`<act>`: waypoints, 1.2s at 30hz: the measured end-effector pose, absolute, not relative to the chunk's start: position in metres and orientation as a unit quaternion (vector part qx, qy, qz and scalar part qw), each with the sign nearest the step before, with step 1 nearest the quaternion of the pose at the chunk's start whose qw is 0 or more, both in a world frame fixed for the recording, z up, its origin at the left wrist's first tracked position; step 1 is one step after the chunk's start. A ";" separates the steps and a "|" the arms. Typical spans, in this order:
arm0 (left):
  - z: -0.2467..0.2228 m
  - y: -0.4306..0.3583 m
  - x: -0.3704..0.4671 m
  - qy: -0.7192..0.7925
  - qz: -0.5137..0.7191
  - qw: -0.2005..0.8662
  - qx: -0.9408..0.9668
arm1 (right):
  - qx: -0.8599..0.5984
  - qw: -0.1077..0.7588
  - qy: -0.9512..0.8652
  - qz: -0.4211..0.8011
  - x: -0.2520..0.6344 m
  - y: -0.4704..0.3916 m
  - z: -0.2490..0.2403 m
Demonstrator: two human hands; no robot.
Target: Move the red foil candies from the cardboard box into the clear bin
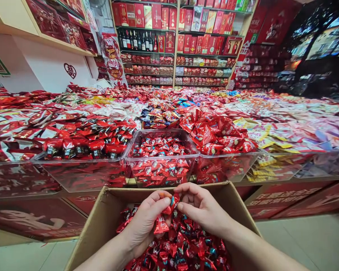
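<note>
My left hand (pixel 145 220) is closed around a few red-wrapped candies, and one wrapped candy (pixel 161 225) pokes out below its fingers. Between its thumb and the fingertips of my right hand (pixel 205 209) is another red candy (pixel 174 202) with a blue patch on its wrapper. The right hand's fingers are curled about that candy's right end. Both hands are over an open cardboard box (pixel 92 220), which holds a heap of the same shiny red candies (pixel 183 248). My left palm and the box's contents beneath the hands are partly hidden.
Right behind the box stands a clear plastic bin (pixel 161 162) of similar red candies. Bins of black-and-red packets (pixel 80 148) and red triangular packets (pixel 217 137) flank it. More sweets spread across the counter. Shelves (pixel 175 45) with bottles and red boxes line the back.
</note>
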State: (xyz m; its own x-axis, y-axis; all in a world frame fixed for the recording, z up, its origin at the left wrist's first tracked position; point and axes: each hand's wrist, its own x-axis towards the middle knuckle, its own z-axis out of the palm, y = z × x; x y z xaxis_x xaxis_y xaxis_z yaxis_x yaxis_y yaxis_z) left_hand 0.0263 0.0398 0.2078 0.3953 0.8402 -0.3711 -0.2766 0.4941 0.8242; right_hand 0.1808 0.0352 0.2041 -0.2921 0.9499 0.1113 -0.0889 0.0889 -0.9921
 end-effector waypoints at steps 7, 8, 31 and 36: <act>0.207 0.040 0.031 0.460 0.413 0.669 0.413 | -0.388 0.450 -0.525 0.609 0.181 0.038 0.206; 0.206 0.040 0.030 0.456 0.410 0.666 0.425 | -0.402 0.453 -0.517 0.605 0.182 0.038 0.206; 0.209 0.038 0.023 0.427 0.399 0.688 0.431 | -0.356 0.370 -0.825 0.235 0.181 0.025 0.213; 0.212 0.037 0.018 0.406 0.425 0.661 0.466 | -0.376 0.310 -0.871 0.056 0.172 0.025 0.216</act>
State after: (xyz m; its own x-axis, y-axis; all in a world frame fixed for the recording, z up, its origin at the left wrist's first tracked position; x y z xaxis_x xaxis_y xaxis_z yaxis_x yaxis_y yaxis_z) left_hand 0.0181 0.0369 0.2119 0.3078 0.9411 -0.1400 -0.1829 0.2030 0.9619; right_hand 0.1724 0.0245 0.2163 -0.5241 0.6905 0.4985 0.6207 0.7105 -0.3315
